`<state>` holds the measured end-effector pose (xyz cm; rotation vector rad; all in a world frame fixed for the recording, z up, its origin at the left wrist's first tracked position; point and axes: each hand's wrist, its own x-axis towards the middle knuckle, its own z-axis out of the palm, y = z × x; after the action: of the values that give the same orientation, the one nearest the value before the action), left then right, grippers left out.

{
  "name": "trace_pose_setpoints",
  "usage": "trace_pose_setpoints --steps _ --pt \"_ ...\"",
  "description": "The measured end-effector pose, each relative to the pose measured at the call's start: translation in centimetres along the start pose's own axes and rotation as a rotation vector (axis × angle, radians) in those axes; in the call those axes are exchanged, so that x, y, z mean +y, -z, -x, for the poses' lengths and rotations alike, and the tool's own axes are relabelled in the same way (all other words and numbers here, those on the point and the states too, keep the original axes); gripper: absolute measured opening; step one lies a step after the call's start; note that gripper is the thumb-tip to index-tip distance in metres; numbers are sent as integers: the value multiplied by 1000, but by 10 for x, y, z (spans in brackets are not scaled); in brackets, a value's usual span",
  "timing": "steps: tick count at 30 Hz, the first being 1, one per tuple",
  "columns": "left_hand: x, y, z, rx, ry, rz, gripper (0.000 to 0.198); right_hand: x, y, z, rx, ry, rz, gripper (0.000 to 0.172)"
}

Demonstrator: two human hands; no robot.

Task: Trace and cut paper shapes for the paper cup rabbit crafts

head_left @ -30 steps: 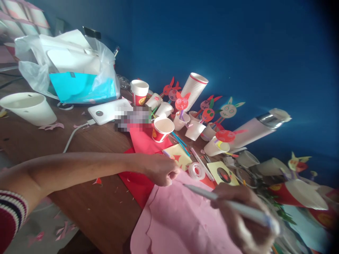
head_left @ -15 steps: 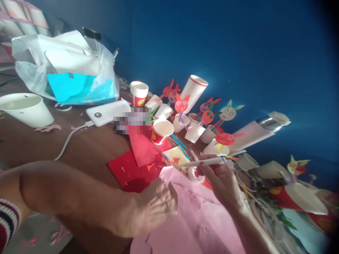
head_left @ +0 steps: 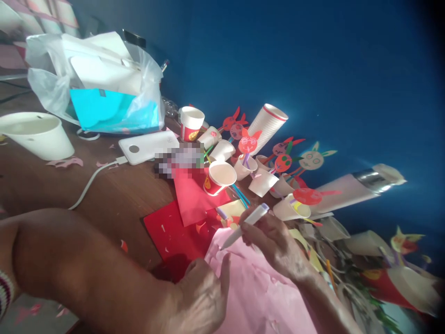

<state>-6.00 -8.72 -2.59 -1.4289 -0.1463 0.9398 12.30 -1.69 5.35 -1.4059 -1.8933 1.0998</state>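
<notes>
One sheet of pink paper (head_left: 259,287) lies creased on a wooden table (head_left: 104,185). The right hand (head_left: 274,241) clamps a white marker (head_left: 245,227) between thumb and fingers, its tip angled over the sheet. The left hand (head_left: 198,297) rests open against the sheet's edge, fingers apart, gripping nothing. Red paper (head_left: 167,236) lies just beside it; paper cups (head_left: 217,178) with rabbit cutouts (head_left: 248,144) stand beyond.

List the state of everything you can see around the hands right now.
left grip, open, fingers spread on the pink paper
right grip, closed on the white pen
white pen, held tilted, tip at the paper, contact unclear
pink paper, creased, lying under both hands
red paper, flat, partly under the pink paper
paper cup, tipped on its side
power bank, cable plugged in
plastic bag, open, filled
</notes>
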Motion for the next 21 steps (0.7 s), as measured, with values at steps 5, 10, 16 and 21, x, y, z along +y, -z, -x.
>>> trace_pose_setpoints --steps 5,10,16,21 --pt "-18 -2 -6 240 -16 370 51 -10 -10 -22 -215 84 222 16" --pt "-35 -7 -7 420 76 826 54 -13 -20 -27 -262 117 437 20" --pt "-37 -12 2 411 107 220 69 -10 -24 -25 -249 167 475 16" --pt "-24 -6 -8 167 112 -640 73 -12 -28 -27 -233 211 494 18"
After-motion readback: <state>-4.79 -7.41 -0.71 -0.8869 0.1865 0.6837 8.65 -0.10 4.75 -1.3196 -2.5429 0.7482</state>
